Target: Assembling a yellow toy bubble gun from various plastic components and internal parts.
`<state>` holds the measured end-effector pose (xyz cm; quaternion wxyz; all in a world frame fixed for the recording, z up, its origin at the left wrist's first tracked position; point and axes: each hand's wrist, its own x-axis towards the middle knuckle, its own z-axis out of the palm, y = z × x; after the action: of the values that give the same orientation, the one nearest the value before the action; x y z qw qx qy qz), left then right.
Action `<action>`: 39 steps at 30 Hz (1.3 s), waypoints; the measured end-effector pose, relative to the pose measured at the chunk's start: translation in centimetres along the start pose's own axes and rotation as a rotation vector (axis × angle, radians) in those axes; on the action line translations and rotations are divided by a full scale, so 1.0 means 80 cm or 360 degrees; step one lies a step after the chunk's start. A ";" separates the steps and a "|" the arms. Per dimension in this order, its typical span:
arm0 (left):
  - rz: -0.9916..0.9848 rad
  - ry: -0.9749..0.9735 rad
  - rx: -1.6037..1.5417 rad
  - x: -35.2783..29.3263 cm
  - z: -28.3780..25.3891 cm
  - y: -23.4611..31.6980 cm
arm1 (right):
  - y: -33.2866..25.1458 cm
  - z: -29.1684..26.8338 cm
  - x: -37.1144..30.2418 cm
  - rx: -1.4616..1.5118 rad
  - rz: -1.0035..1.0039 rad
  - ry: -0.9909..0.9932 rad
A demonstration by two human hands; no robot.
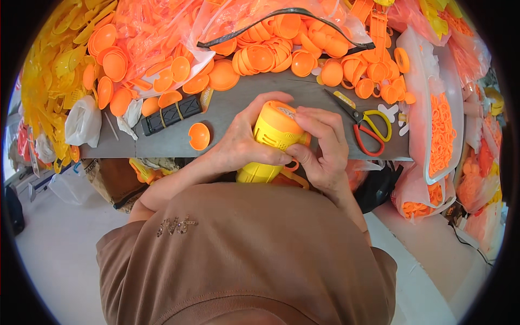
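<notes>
Close to my chest, at the table's front edge, I hold a yellow plastic cylinder-shaped body (pixel 280 132) with slotted vents and an orange cap. An orange ring-shaped part shows low on its right side. My left hand (pixel 236 136) wraps round it from the left, thumb across the front. My right hand (pixel 328 142) grips the right side, its fingertips on the orange cap at the upper end. Something greyish sits inside the cap's opening, too small to make out. The lower end of the body is partly hidden by my shirt.
Orange half-round cups (pixel 261 57) pile along the back of the grey table (pixel 295 85). One orange cup (pixel 199 136) lies left of my hands, near a black banded block (pixel 172 115). Scissors (pixel 364 123) lie right, beside a clear bin (pixel 416 103) of orange rings. Yellow parts (pixel 59 70) heap far left.
</notes>
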<state>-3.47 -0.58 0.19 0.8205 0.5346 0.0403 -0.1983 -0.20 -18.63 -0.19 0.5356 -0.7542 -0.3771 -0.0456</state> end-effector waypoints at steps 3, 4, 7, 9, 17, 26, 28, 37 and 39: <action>0.0092 0.0041 0.0073 0.005 0.003 0.008 | -0.001 -0.021 0.032 -0.0053 -0.0033 -0.0115; 0.0126 0.0002 0.0117 0.008 0.008 0.011 | 0.000 -0.028 0.044 -0.0047 -0.0053 -0.0155; 0.0095 -0.0083 0.0219 0.010 0.007 0.018 | -0.005 -0.030 0.070 -0.0071 0.0133 -0.0487; 0.0028 -0.0118 0.0281 0.006 0.005 0.019 | -0.007 -0.033 0.082 -0.0078 0.0268 -0.0801; 0.0029 -0.0372 0.0336 -0.006 0.003 -0.003 | -0.010 -0.030 0.087 -0.0228 -0.0123 -0.0991; 0.0047 -0.0412 0.0130 0.004 -0.004 0.011 | 0.000 -0.036 0.110 -0.0238 -0.0071 -0.1133; 0.0096 -0.0325 0.0040 0.001 -0.010 0.018 | 0.012 -0.040 0.114 0.0062 -0.0032 -0.0659; 0.0701 0.0523 0.0066 -0.029 -0.023 0.033 | 0.012 -0.006 0.074 0.0373 0.0258 0.0124; 0.0675 0.0485 0.0121 -0.033 -0.026 0.031 | 0.000 -0.001 0.064 0.0322 0.0256 0.0176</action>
<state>-4.69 2.93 2.20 0.8076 0.5851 0.0430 0.0596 3.44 -16.03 2.27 0.6308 -0.7205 -0.2882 -0.0057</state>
